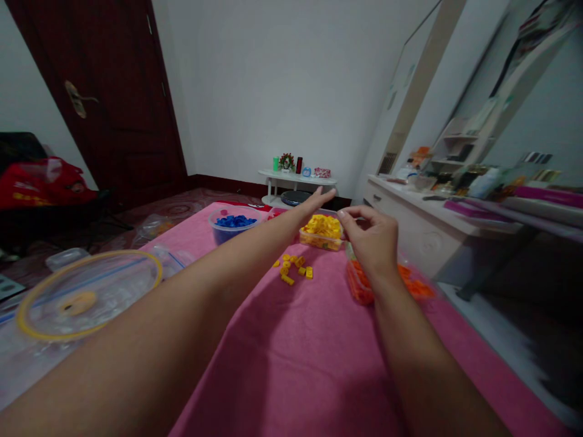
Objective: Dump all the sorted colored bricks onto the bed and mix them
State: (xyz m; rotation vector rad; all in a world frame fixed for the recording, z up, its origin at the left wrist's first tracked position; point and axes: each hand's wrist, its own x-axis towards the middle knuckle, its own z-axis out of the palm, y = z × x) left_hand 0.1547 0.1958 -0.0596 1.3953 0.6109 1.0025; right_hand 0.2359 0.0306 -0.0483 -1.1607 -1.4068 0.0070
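My left hand (pixel 320 199) reaches far forward, its visible fingers stretched out above the back of a clear container (pixel 320 244) full of yellow toy bricks. At that container's right side, my right hand (pixel 372 232) has its thumb and fingertips curled together in a pinch. Whatever may be between those fingertips is too small to make out. Several loose yellow bricks (pixel 288 280) lie on the pink cloth in front of the container. Under my right wrist, a clear container of orange bricks (pixel 359 285) is partly hidden.
A round tub (pixel 218 233) of blue bricks stands left of my left forearm. A yellow-rimmed clear lid (pixel 157 267) and plastic bags lie at the left. Pink cloth (pixel 314 358) covers the table. A white dresser (pixel 410 218) stands at right, a low white table (pixel 268 188) behind.
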